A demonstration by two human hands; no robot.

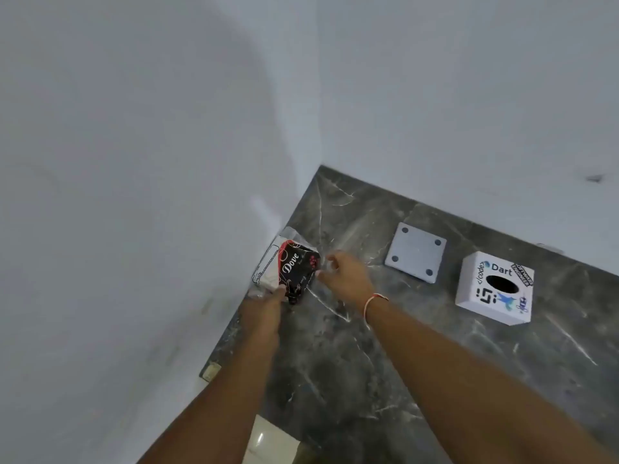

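Note:
A black, red and white Dove packet (292, 267) in clear plastic wrap is held just above the dark marble counter (385, 363), close to the left wall. My left hand (264, 304) grips the packet's lower left corner. My right hand (345, 279) pinches the clear wrap at the packet's right edge. A red and white thread band circles my right wrist.
A flat grey square plate (416, 252) with a dark dot in each corner lies on the counter to the right. Farther right stands a white cube box (495, 288) with stickers and an oval hole on top. White walls meet in the corner behind.

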